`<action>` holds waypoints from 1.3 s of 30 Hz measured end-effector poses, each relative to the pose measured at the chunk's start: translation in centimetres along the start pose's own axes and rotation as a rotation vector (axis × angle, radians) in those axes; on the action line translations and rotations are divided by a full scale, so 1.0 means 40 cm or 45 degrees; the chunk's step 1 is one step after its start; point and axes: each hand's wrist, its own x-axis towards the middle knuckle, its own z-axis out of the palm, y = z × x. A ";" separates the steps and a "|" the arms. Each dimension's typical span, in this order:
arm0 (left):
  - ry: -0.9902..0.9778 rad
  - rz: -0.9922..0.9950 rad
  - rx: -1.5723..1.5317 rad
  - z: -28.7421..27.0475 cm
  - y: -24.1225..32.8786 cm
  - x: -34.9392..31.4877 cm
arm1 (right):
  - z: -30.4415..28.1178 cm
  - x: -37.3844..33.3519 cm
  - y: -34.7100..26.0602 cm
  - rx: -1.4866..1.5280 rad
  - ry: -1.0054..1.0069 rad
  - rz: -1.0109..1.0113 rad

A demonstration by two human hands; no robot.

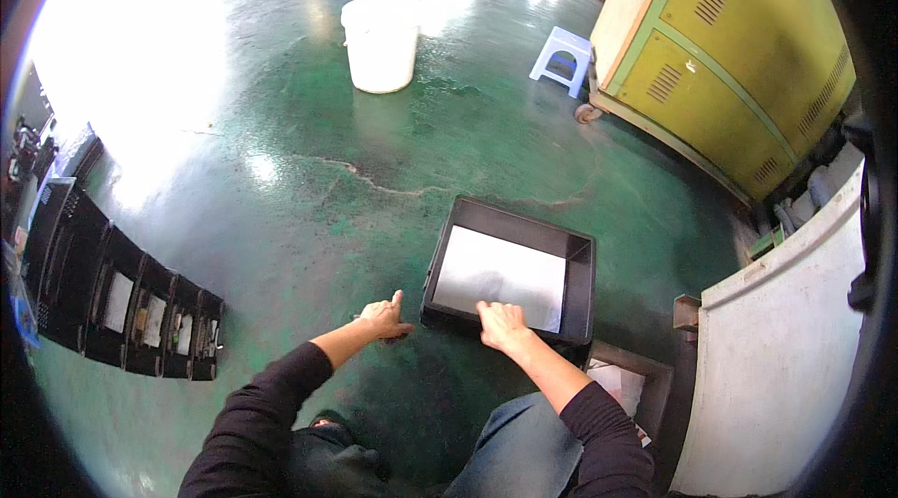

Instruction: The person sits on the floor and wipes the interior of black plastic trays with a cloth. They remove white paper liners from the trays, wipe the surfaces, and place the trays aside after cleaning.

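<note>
A black plastic crate sits on the green floor in front of me, with a white sheet covering most of its bottom. My right hand is closed over the crate's near rim, beside the sheet's near edge; its fingertips are partly hidden. To the left of the crate, my left hand hangs above the floor with its fingers apart and nothing visible in it. A small gap separates it from the crate's side.
Beneath the crate's near right corner is another bin holding pale papers. Several black crates stand in a row at the left. Farther off are a white bucket, a pale blue stool and a yellow-green cabinet. A white panel borders the right.
</note>
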 end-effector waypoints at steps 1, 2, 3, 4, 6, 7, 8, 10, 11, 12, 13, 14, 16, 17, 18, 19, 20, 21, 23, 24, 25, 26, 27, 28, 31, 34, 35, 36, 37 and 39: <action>0.022 0.016 -0.005 0.016 0.027 0.024 | 0.010 -0.004 -0.012 0.070 0.136 -0.087; 0.040 0.035 -0.013 0.033 0.043 0.038 | 0.016 -0.002 -0.019 0.168 0.150 -0.128; 0.066 0.044 -0.056 0.048 0.055 0.049 | 0.025 0.003 -0.033 0.247 0.253 -0.095; 0.089 0.048 -0.095 0.063 0.064 0.054 | 0.030 0.017 -0.048 0.265 0.231 -0.064; 0.217 0.049 -0.140 0.089 0.085 0.066 | 0.035 0.027 -0.038 0.282 0.257 -0.058; 0.315 0.100 -0.210 0.100 0.086 0.065 | 0.042 0.023 -0.034 0.302 0.304 -0.090; 0.412 0.149 -0.282 0.112 0.081 0.058 | 0.048 0.017 -0.029 0.322 0.351 -0.121; 0.543 0.257 -0.447 0.131 0.092 0.060 | 0.045 0.011 -0.020 0.306 0.358 -0.129; 0.526 0.225 -0.406 0.136 0.098 0.067 | 0.036 0.009 -0.020 0.281 0.335 -0.100; 0.464 0.171 -0.355 0.142 0.098 0.076 | 0.021 0.000 -0.018 0.255 0.322 -0.110; 0.434 0.121 -0.310 0.146 0.097 0.094 | -0.006 -0.004 -0.015 0.262 0.369 -0.146; 0.462 0.098 -0.265 0.153 0.095 0.121 | -0.040 -0.011 -0.012 0.239 0.366 -0.140; 0.454 0.020 -0.134 0.177 0.070 0.188 | -0.109 -0.063 -0.011 0.395 0.392 -0.150; 0.530 0.038 -0.195 0.182 0.068 0.237 | -0.159 -0.100 0.002 0.561 0.445 -0.155; 0.563 0.172 -0.322 0.176 0.066 0.290 | -0.206 -0.134 -0.001 0.734 0.467 -0.240; 0.731 0.366 -0.576 0.164 0.072 0.336 | -0.249 -0.165 -0.016 0.918 0.438 -0.257; 0.678 0.356 -0.722 0.183 0.043 0.315 | -0.288 -0.205 -0.033 0.887 0.495 -0.377; 0.561 0.280 -0.795 0.188 0.012 0.290 | -0.316 -0.246 -0.054 0.871 0.493 -0.415; 0.358 0.140 -0.973 0.162 -0.059 0.226 | -0.350 -0.313 -0.096 0.639 0.427 -0.505; 0.318 0.088 -1.102 0.133 -0.099 0.196 | -0.346 -0.325 -0.129 0.512 0.456 -0.555; 0.307 0.035 -1.226 0.091 -0.149 0.163 | -0.341 -0.334 -0.157 0.493 0.459 -0.649; 0.318 -0.020 -1.367 0.045 -0.202 0.126 | -0.334 -0.338 -0.183 0.511 0.439 -0.731; 0.336 -0.069 -1.498 -0.006 -0.260 0.086 | -0.318 -0.338 -0.209 0.537 0.417 -0.813; 0.385 -0.117 -1.574 -0.048 -0.321 0.030 | -0.296 -0.328 -0.240 0.475 0.424 -0.877; 0.678 -0.306 -1.661 -0.145 -0.490 -0.198 | -0.170 -0.268 -0.371 0.372 0.423 -0.948; 1.007 -0.384 -1.546 -0.172 -0.587 -0.393 | 0.019 -0.187 -0.512 0.265 0.249 -0.833; 1.010 -0.339 -1.626 -0.165 -0.603 -0.442 | 0.082 -0.154 -0.544 0.268 0.206 -0.788; 1.022 -0.377 -1.597 -0.159 -0.616 -0.481 | 0.141 -0.127 -0.569 0.238 0.178 -0.715; 1.030 -0.395 -1.609 -0.145 -0.627 -0.515 | 0.193 -0.104 -0.592 0.156 0.138 -0.624; 1.029 -0.404 -1.657 -0.110 -0.638 -0.559 | 0.260 -0.080 -0.620 0.123 0.134 -0.502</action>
